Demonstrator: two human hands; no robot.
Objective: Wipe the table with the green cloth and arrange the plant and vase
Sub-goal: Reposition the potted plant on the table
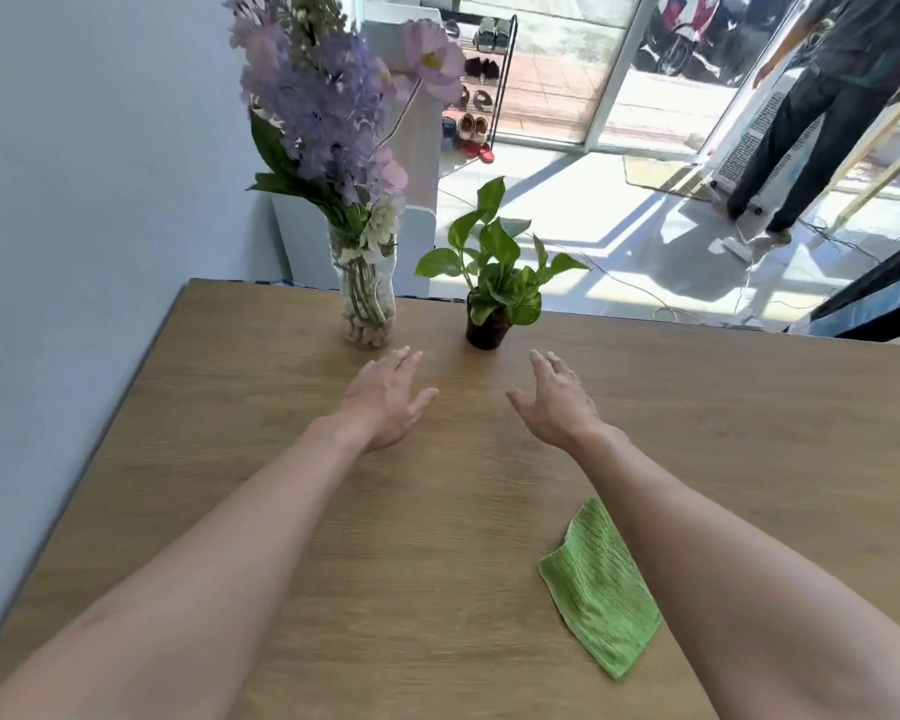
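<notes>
Forearms outstretched | both hands (385,402) (559,402) empty, fingers spread, palms inward

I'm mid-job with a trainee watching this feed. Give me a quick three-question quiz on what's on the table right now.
1. True or false: the left hand is holding the green cloth.
2. Which stands nearer the wall: the glass vase of flowers or the potted plant?
3. Multiple choice: the cloth lies A) under the vase, B) flat on the wooden table beside the right forearm, C) draped over the pot.

Key: 1 false, both it and the right hand are open and empty; 2 the vase; 3 B.
</notes>
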